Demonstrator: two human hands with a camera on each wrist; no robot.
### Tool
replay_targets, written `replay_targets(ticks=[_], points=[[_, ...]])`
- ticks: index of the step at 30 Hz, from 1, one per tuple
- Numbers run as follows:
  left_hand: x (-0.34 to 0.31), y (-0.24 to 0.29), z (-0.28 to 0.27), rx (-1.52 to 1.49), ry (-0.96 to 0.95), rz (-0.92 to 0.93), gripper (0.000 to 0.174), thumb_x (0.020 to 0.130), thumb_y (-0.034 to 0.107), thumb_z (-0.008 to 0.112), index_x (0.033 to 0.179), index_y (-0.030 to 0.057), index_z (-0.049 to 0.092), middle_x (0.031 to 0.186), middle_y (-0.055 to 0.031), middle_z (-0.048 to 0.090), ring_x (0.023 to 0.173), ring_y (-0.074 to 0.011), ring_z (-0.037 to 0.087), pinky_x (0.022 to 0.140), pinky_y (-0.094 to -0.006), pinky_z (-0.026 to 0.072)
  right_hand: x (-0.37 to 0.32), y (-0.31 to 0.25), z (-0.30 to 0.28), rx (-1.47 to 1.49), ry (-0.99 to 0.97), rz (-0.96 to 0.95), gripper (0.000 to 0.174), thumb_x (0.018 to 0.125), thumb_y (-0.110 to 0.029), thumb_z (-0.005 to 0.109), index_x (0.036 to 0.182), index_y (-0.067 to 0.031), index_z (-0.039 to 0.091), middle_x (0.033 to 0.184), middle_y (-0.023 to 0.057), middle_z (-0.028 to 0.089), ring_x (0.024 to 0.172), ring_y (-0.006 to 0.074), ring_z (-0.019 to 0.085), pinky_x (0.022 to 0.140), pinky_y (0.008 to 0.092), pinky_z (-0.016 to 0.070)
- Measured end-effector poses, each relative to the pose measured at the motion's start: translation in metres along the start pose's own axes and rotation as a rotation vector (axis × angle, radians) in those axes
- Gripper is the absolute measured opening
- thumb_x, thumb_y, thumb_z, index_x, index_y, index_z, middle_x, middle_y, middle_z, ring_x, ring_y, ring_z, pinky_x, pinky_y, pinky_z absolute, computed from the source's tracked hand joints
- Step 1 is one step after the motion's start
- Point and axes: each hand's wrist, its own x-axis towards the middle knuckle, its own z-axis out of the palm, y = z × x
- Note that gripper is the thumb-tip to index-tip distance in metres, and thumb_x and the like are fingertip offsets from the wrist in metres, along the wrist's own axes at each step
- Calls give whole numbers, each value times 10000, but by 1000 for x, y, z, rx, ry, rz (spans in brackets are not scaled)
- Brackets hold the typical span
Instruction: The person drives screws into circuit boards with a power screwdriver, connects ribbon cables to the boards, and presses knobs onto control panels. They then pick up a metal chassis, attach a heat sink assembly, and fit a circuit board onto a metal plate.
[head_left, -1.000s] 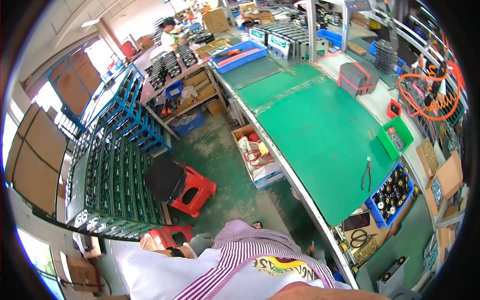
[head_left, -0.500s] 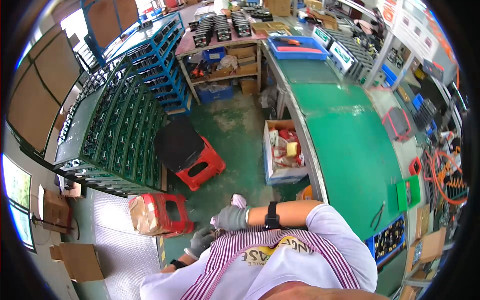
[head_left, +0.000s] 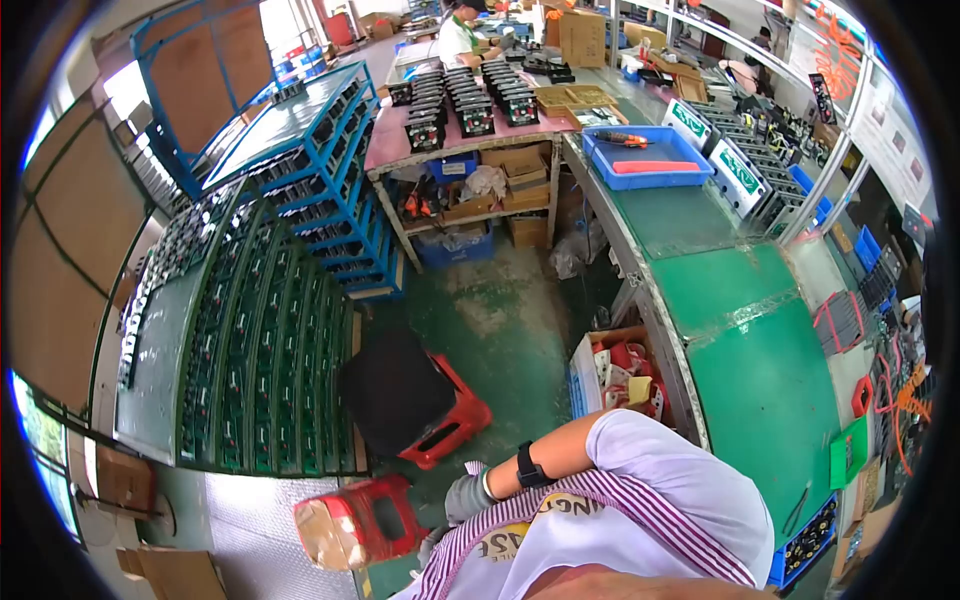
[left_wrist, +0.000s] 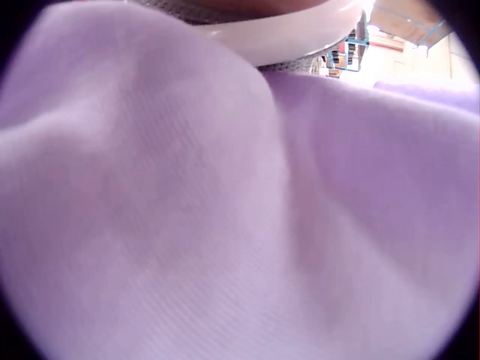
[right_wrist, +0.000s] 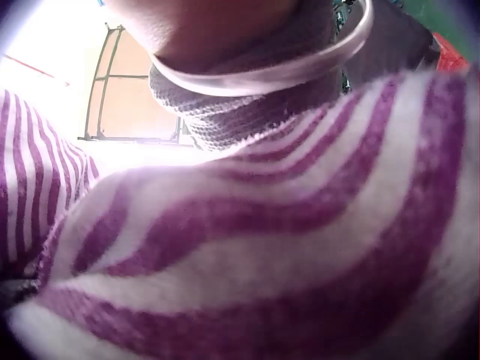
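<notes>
My right hand [head_left: 466, 498], in a grey knit glove below a black wrist strap [head_left: 533, 466], reaches across the front of my body. It grips a bit of the purple-and-white striped apron [head_left: 640, 520], whose cloth pokes out past the glove. Lower and to the left, the gloved left hand [head_left: 430, 546] is mostly hidden at the apron's edge, and I cannot tell how its fingers lie. Lavender shirt cloth [left_wrist: 187, 195] fills the left wrist view under a pale band [left_wrist: 292, 34]. In the right wrist view, striped apron folds [right_wrist: 247, 247] cover the fingers.
Red stools [head_left: 460, 400] stand ahead, one under a black cover [head_left: 395, 390]. A green rack [head_left: 270, 350] of parts is at left. On the right runs a green-topped workbench [head_left: 760, 380] with a blue tray [head_left: 650, 180]. A box of scraps [head_left: 590, 375] sits below it.
The view has swung left, from the workbench toward the stools and racks. My right arm has come across the body to the apron, and the left hand has become mostly hidden.
</notes>
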Motion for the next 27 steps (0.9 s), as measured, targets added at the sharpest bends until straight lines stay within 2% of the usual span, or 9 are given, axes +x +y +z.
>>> replay_targets(ticks=[6,13,14,17,18,21,24,25,27], points=[[112,123,39,255,-43,44,149,810,107,533,928,48,601,873,-89,608,792,-193,571,694,-319,467,-4,90,-49,45,-38,-91,288,784,-291,495,928,-112,668,856,137,645,817,295,629,697,399,487],[243,231,95,508,-15,122,151,789,167,552,897,66,580,863,-104,580,782,-256,564,677,-365,461,-53,240,-134,68,-170,-103,340,842,-256,423,1015,-58,638,974,168,629,902,298,615,786,404,469],[254,246,101,543,-6,121,153,786,176,555,893,68,577,861,-106,576,781,-265,563,674,-372,460,-44,272,-120,116,-49,-134,284,774,-306,505,864,-100,679,791,155,645,768,323,634,669,434,494],[282,286,116,644,23,139,162,777,201,564,879,76,568,857,-113,565,777,-291,561,666,-392,458,-55,319,-142,42,-81,-177,298,779,-306,498,890,-92,674,803,154,646,772,323,634,686,424,495],[287,296,120,679,32,143,166,774,210,566,875,78,565,855,-115,561,775,-300,560,664,-398,457,-88,316,-182,61,-102,-169,295,779,-297,494,899,-91,668,816,150,648,771,319,634,689,422,500],[299,326,130,798,51,123,179,765,236,575,861,85,556,851,-121,549,771,-327,557,656,-418,455,-89,374,-192,-53,-62,-348,254,751,-260,523,893,-104,664,826,130,650,790,318,625,700,427,490],[334,354,126,879,126,181,195,756,261,583,848,93,547,846,-128,537,767,-354,554,649,-438,452,-119,415,-240,65,-76,-151,290,733,-234,549,949,-66,646,868,176,634,839,333,603,741,430,457],[363,349,115,766,183,428,191,740,247,606,822,88,538,837,-132,540,748,-340,554,624,-449,439,-123,429,-253,80,-128,-101,293,746,-243,550,964,-71,640,890,160,636,856,326,601,753,420,454],[414,401,103,697,242,435,189,744,240,599,781,66,537,717,-134,542,679,-323,552,595,-419,436,-129,476,-261,139,2,-86,285,760,-268,550,975,-102,638,917,126,640,870,318,597,752,414,457]])
